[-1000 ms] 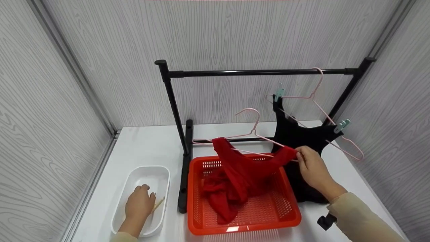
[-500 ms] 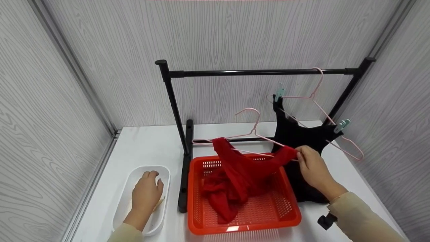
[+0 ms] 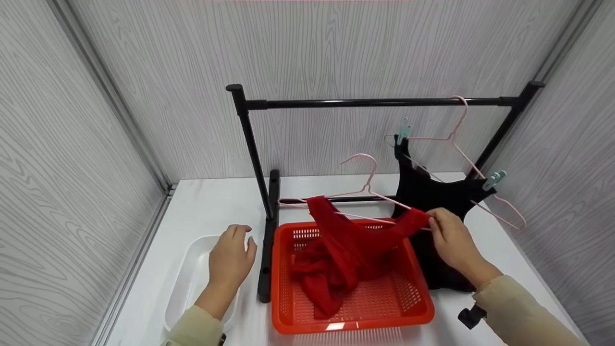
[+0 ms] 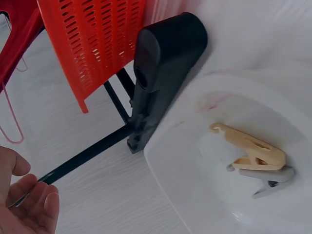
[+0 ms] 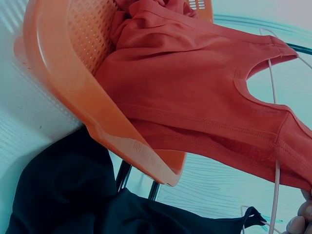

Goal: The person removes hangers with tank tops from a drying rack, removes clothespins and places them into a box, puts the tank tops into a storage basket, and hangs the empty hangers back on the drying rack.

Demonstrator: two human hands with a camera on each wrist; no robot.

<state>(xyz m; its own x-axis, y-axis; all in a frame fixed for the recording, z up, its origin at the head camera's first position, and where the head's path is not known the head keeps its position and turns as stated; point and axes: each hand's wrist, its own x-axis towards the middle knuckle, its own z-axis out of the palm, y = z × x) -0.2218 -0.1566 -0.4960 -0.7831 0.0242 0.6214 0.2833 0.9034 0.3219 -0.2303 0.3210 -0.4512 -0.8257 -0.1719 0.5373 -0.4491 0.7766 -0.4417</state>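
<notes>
Inside a bay of grey wood-grain walls (image 3: 307, 48), a white table (image 3: 206, 206) fills the lower part of the head view. A black rack (image 3: 346, 103) stands on it, its rail running across near the top and its left foot lying along the tabletop. To the right of that foot sits a red-orange perforated basket (image 3: 394, 321). Behind the basket and to its right, a black garment (image 3: 432, 202) hangs tilted from the rack. A red garment (image 3: 346, 240) is partly raised: its lower part lies bunched in the basket, while its two shoulder straps are above the back rim, on a pink hanger (image 3: 371, 175) whose hook is below the rail. A second pink hanger (image 3: 464, 113), hooked over the rail's right part, carries the black garment. Left of the rack's foot stands a white tray (image 3: 187, 278).

The right hand (image 3: 451, 235) pinches the red garment's right strap at the hanger's end; whether the fingers also grip the wire inside, I cannot tell. The left hand (image 3: 230, 257) is between the tray and the rack's foot, fingers loosely curved and thumb apart from them. One teal peg (image 3: 404, 132) and another teal peg (image 3: 495, 180) clip the black garment's shoulders. In the tray, a beige peg (image 4: 261, 153) lies against a grey peg (image 4: 273, 175).
</notes>
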